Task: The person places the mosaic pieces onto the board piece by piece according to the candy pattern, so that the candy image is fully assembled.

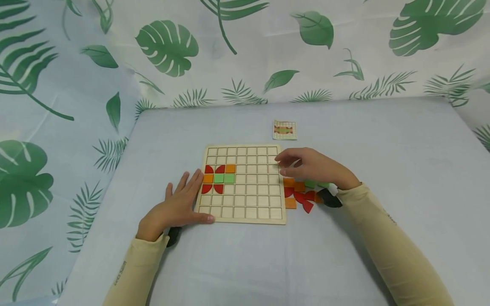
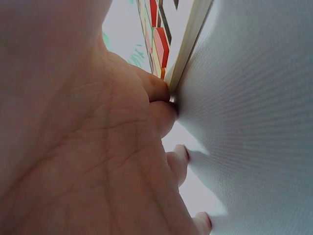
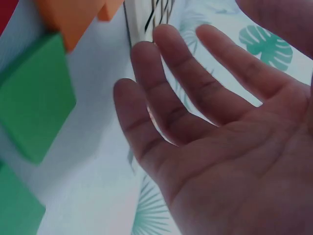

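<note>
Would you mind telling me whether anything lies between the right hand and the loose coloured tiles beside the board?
Nothing visible does. The right hand hovers open, holding nothing, directly above the loose tiles, which lie on the table right of the wooden board.

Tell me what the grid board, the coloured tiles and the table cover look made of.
Grid board: pale unfinished-looking wood, probably plywood, judging by its light edge in the left wrist view. Coloured tiles: likely painted wood, matte, flat colour with thick edges. Table cover: pale cloth or vinyl sheet; a fine weave-like texture shows close up.
</note>
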Available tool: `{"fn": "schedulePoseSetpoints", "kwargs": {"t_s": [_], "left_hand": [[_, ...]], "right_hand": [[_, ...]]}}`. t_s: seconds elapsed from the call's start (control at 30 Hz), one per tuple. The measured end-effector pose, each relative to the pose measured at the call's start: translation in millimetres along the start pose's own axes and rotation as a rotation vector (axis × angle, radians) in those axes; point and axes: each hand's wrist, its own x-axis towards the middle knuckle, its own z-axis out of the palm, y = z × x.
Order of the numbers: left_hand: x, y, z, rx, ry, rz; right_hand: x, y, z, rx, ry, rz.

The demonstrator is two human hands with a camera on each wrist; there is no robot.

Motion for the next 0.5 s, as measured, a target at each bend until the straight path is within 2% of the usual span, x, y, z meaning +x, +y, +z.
{"fn": "schedulePoseSetpoints", "kwargs": {"t_s": [0.27, 0.5], "left_hand": [[-0.5, -1.4, 0.3, -0.001, 0.003, 0.008], [-0.6, -0.5, -0.4, -0.002, 0.005, 0.003]], "right_hand": [[-1.2, 6.5, -3.8, -0.091, -0.038, 0.064], [-1.2, 8.4, -4.2, -0.167, -0.128, 0.117]]}}
